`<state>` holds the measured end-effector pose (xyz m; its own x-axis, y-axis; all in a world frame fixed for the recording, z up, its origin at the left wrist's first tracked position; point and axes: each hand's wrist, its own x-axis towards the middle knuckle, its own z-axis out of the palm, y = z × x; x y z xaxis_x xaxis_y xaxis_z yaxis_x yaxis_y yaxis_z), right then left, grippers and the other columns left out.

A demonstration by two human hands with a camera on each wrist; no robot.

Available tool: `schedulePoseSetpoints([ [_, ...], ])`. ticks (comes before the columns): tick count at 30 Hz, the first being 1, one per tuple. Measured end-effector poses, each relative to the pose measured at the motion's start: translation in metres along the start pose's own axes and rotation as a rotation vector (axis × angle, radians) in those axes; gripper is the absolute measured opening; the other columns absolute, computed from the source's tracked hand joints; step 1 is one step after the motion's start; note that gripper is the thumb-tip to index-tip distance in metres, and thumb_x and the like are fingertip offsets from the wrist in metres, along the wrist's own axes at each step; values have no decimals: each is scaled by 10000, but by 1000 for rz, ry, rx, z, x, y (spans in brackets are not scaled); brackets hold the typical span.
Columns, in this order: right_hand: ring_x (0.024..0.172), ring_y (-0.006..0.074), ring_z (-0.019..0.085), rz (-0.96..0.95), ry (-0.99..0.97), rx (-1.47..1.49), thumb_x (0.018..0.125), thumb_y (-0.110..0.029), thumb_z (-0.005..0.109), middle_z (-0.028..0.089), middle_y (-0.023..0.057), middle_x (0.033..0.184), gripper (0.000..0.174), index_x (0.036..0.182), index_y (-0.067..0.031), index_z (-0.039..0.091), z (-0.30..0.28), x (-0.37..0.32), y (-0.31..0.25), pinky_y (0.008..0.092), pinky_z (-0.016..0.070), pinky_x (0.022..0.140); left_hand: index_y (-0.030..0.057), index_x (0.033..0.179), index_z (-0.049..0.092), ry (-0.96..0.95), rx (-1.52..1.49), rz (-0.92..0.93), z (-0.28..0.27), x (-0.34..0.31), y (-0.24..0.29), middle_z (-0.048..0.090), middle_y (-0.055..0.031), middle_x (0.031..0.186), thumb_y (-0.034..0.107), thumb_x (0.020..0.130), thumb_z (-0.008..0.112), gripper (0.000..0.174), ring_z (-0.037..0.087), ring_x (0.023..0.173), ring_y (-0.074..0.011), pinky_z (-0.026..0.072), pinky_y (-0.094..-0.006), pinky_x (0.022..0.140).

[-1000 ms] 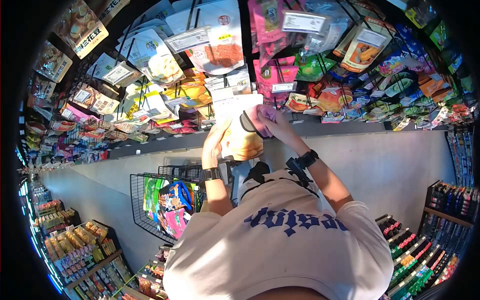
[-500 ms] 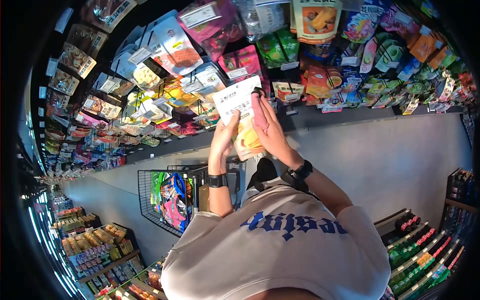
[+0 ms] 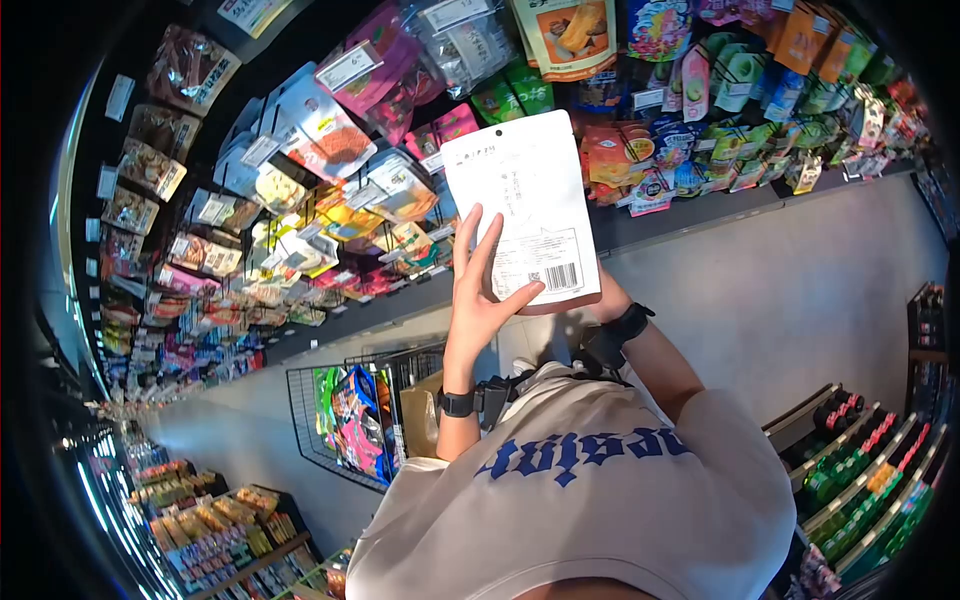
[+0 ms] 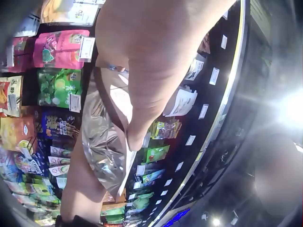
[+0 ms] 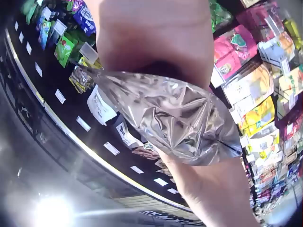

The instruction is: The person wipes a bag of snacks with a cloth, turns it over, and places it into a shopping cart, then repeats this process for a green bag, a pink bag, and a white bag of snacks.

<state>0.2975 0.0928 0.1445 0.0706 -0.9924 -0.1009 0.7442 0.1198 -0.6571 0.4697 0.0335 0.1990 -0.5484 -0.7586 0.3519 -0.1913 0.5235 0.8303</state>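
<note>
A white snack pouch [image 3: 530, 200] fills the middle of the head view, its printed back and barcode upward. My left hand [image 3: 478, 305] grips its lower left side, two fingers along the edge and the thumb across the face beside the barcode. My right hand [image 3: 612, 297] is behind the lower right corner, mostly hidden; its fingers do not show, so I cannot tell whether they grip the pouch. Both wrist views show the pouch's crinkled silver bottom [image 5: 175, 118], close against the right hand [image 5: 154, 38]. The pink item from earlier is out of sight.
Hanging snack bags [image 3: 320, 130] line the rack ahead, price tags in front. A black wire cart [image 3: 305, 410] with several colourful packets stands at left, a brown paper bag [image 3: 420, 415] beside them. Bottle shelves [image 3: 850, 460] stand behind at right.
The pouch has been turned from its front to its white back and raised nearer the head camera. The right hand with the pink item has gone behind it. The view has swung right.
</note>
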Motion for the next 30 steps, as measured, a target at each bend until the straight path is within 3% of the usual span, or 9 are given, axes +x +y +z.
schedulePoseSetpoints([
  [3,1345,256,458,-87,-14,-145,1024,-434,415,391,94,1525,632,1528,-82,272,43,-6,-6,422,408,1092,14,1438,437,71,-105,37,-11,-2,-4,290,-173,1536,70,664,850,879,287,1433,-310,351,-442,1126],
  [6,1377,272,413,66,92,192,1030,-423,404,350,87,1548,628,1539,-93,239,68,4,5,451,381,1113,8,1428,447,166,56,96,-38,-5,3,327,-180,1528,79,665,851,866,354,1399,-309,345,-431,1128],
  [7,1369,284,421,-218,-770,463,1033,-418,399,363,94,1538,620,1533,-86,247,39,24,30,460,396,1101,-8,1419,451,192,68,112,-47,-6,3,339,-187,1525,80,669,849,853,358,1399,-309,344,-427,1125],
  [9,1374,298,411,199,210,189,1033,-433,388,358,105,1537,616,1528,-92,254,97,11,8,485,398,1096,-21,1414,453,245,-39,90,-60,-11,-3,339,-195,1527,94,671,851,851,353,1404,-314,329,-430,1131],
  [13,1367,300,417,256,225,35,1032,-426,393,366,110,1530,612,1523,-86,262,95,7,27,486,401,1093,-21,1414,456,314,31,132,-83,-24,-14,415,-187,1494,159,644,876,896,252,1457,-368,281,-473,1151],
  [15,1362,302,422,253,220,-25,1031,-421,397,372,113,1524,609,1520,-82,267,93,9,38,486,403,1092,3,1390,501,334,52,131,-91,-29,-4,420,-170,1496,130,734,811,738,206,1471,-380,277,-489,1151],
  [18,1355,304,428,231,204,-89,1030,-414,402,380,118,1517,605,1515,-76,274,87,7,49,486,406,1090,31,1314,600,322,78,183,-105,-31,-13,438,-139,1494,149,991,475,366,205,1474,-373,217,-486,1167],
  [19,1353,305,431,219,199,-112,1030,-412,403,383,120,1514,603,1513,-74,277,85,8,52,486,407,1089,41,1321,600,324,28,167,-108,-32,-11,444,-133,1492,190,1010,434,383,216,1471,-372,196,-485,1170],
  [30,1326,313,455,43,78,-395,1026,-385,422,413,137,1485,587,1495,-52,304,76,62,76,487,419,1081,52,1245,648,370,-60,201,-121,-35,-21,466,-149,1469,152,903,549,370,331,1421,-350,238,-479,1158],
])
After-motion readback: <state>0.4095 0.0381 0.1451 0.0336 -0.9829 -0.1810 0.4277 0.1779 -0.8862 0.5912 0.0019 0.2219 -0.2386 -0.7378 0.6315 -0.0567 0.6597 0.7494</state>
